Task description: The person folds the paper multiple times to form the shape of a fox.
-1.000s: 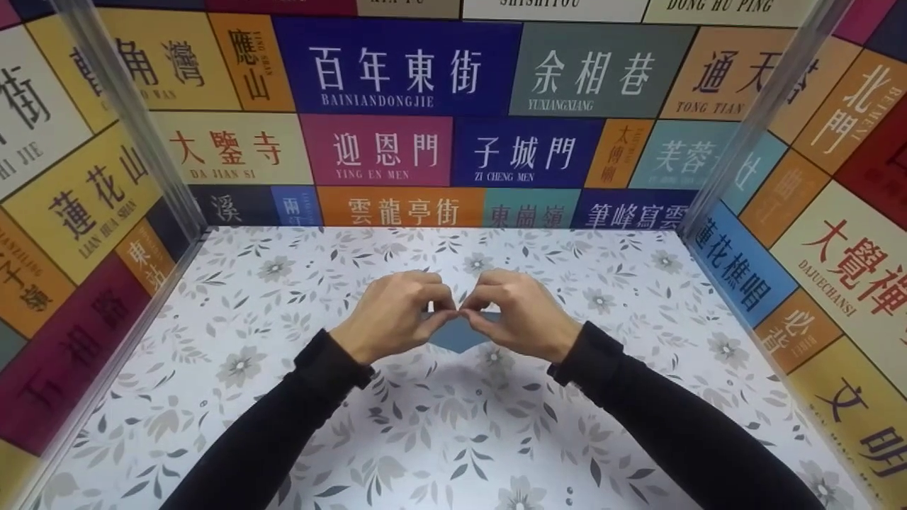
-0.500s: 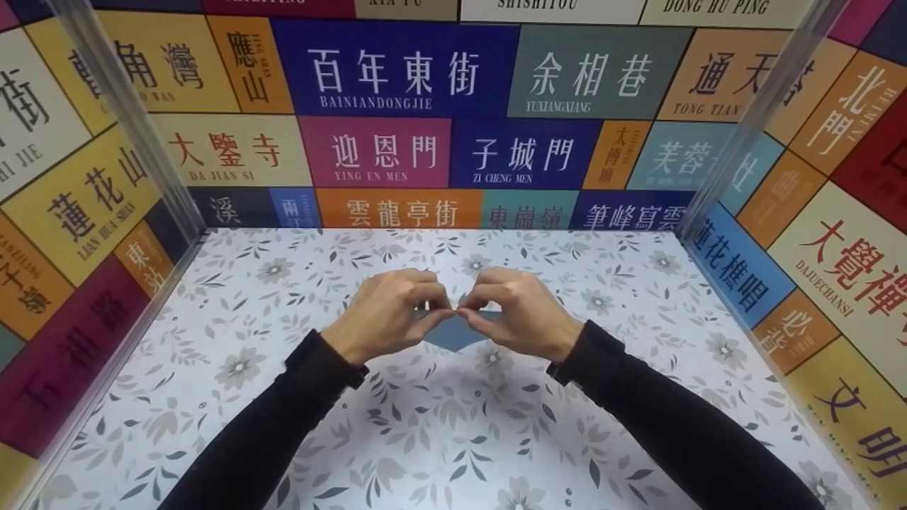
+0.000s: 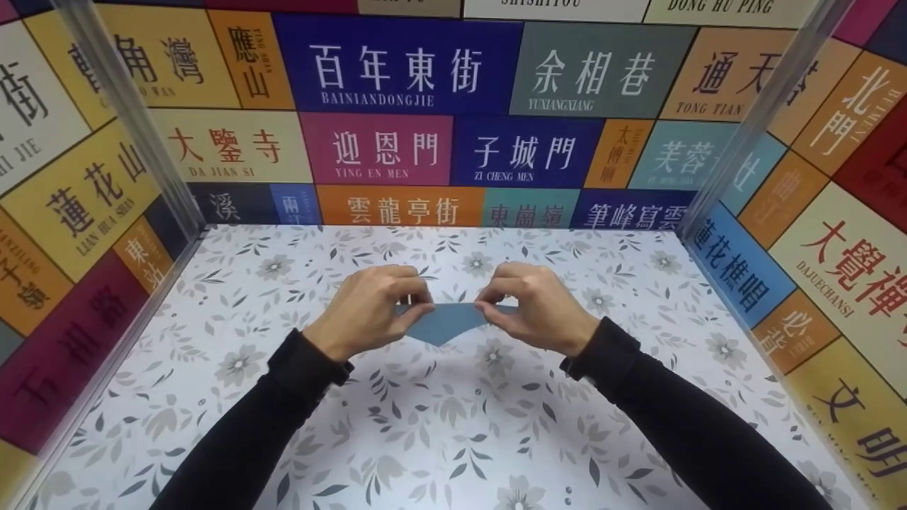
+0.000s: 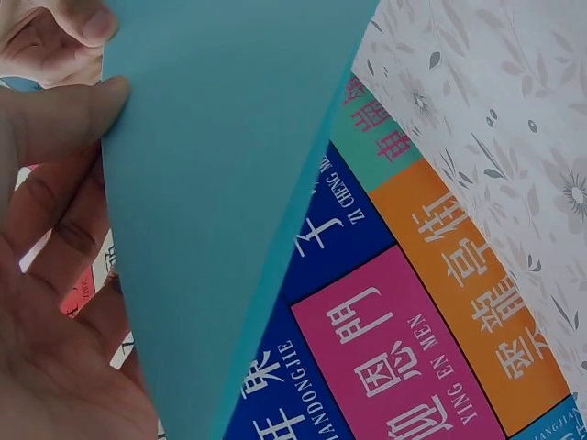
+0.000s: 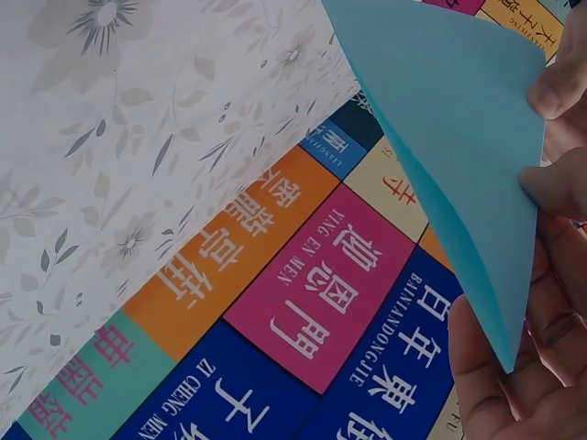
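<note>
A folded sheet of blue paper (image 3: 443, 326) is held above the table, its straight edge up and a point hanging down. My left hand (image 3: 370, 308) pinches the upper edge on the left between thumb and fingers. On the right, my right hand (image 3: 542, 306) pinches the same edge, with a gap between the two hands. The left wrist view shows the paper (image 4: 215, 156) as a doubled layer with the left thumb (image 4: 78, 117) pressed on its face. In the right wrist view, the paper (image 5: 449, 128) narrows to a corner beside the right fingers (image 5: 481, 367).
Below the hands lies a white table covering (image 3: 453, 439) with grey flowers and leaves. Colourful panels with printed characters (image 3: 397, 67) stand behind it and along both sides. Clear corner strips (image 3: 751, 120) join the panels.
The hands have drawn apart along the paper's upper edge, the left one to the left and the right one to the right. More of the blue paper shows between them.
</note>
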Tool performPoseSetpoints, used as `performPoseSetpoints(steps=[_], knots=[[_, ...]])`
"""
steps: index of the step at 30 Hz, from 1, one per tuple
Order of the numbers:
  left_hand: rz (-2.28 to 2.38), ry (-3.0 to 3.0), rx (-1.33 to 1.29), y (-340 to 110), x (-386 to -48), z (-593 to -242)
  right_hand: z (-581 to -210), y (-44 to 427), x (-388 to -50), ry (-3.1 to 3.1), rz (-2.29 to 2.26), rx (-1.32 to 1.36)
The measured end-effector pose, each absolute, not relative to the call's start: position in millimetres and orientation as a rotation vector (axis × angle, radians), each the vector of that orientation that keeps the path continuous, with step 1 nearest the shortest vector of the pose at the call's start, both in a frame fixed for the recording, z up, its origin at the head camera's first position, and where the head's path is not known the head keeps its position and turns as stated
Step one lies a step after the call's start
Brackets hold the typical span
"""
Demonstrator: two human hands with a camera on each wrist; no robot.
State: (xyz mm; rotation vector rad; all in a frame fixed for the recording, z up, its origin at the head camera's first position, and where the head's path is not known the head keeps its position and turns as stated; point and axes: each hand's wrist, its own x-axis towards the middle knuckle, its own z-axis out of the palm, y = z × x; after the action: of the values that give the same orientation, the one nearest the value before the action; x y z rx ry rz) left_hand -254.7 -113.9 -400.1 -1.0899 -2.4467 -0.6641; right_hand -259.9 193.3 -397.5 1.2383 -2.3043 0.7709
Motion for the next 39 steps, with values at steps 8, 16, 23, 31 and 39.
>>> performPoseSetpoints(steps=[8, 16, 23, 31, 39], knots=[[-0.706, -2.444, -1.088, -116.3, -253.9, -398.5, -395.4, 194.5, -260.0, -2.268, 0.800, 1.257], [-0.704, -2.429, -1.076, -123.6, -254.6, -398.9, -396.7, 203.8, -260.7, -2.262, 0.785, 1.253], [-0.708, -2.419, -1.061, -133.3, -255.9, -397.5, -396.1, 218.6, -263.2, -2.292, 0.791, 1.178], [-0.714, -2.419, -1.056, -136.4, -258.6, -398.6, -394.7, 220.9, -265.5, -2.254, 0.805, 1.208], [-0.705, -2.439, -0.919, -160.0, -262.6, -398.0, -402.8, 255.4, -271.7, -2.314, 0.728, 1.048]])
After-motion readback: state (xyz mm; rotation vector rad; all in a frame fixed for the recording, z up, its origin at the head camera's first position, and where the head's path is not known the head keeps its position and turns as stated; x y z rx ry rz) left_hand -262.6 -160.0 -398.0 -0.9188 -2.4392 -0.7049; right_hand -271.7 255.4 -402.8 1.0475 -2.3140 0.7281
